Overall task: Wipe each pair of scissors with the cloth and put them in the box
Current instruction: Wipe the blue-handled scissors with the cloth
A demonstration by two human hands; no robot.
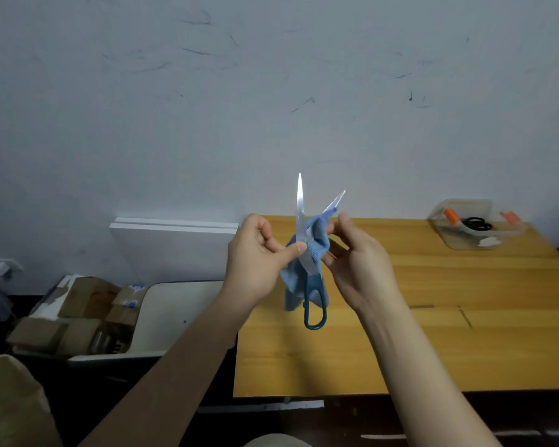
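Above table point(433, 285) | left hand point(255, 256) pinches blue scissors point(311, 279), right hand point(359, 262) pinches cloth point(318, 243) on blade | box point(465, 204) holds other pairs point(475, 223); this pair mid-wipe, unboxed

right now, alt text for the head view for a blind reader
Blue-handled scissors, blades open and pointing up, are held over a wooden table: the left hand pinches one blade, the right hand holds a blue cloth on the other. A clear box of more scissors sits far right.
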